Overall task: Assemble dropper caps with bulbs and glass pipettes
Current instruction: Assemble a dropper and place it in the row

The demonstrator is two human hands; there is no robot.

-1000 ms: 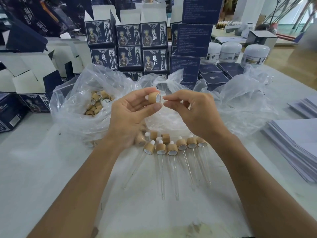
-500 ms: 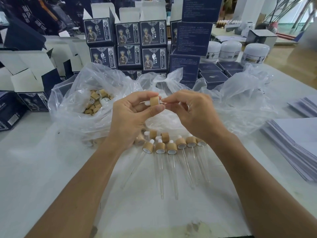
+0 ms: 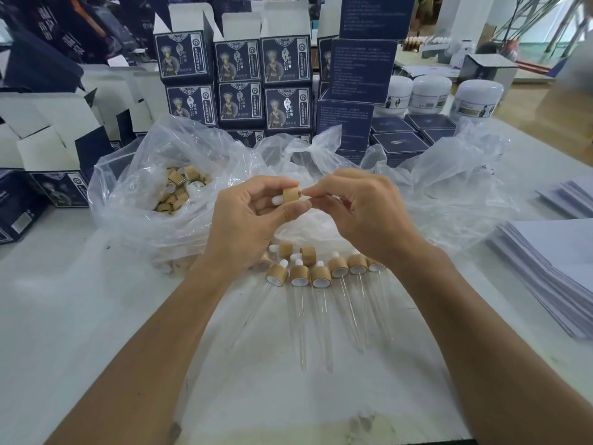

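Nearest, bare white bench (image 3: 80, 332) between and beside both forearms, marked with a few scuffs at the near edge. Just beyond, a row of finished droppers (image 3: 321, 277) lying flat, bamboo-coloured collars away from the viewer, clear glass pipettes (image 3: 301, 332) pointing back toward the near edge; a few loose caps (image 3: 308, 255) with white bulbs right behind that row, partly hidden under the wrists.

Above the row, held off the bench: left hand (image 3: 247, 226) curled, thumb and fingers pinching a dropper cap (image 3: 291, 195) sideways, white bulb (image 3: 277, 199) poking out toward the palm. Right hand (image 3: 362, 216) curled too, thumb and forefinger pinched together at the open end of that cap on something thin and clear, apparently a glass pipette, mostly hidden by the fingers. Hands almost touching at the cap.

Behind the hands, crumpled clear plastic bags (image 3: 449, 200) spread wide across the bench; the left bag (image 3: 134, 194) open, with a heap of loose caps (image 3: 179, 191) inside. Stacks of white paper sheets (image 3: 545, 261) at the right edge. Open room only on the near left and near centre of the bench.

Farther back, a wall of dark blue printed boxes (image 3: 239, 81), stacked two high and more, open white-lined cartons (image 3: 48, 130) at left, white jars (image 3: 430, 93) at right.
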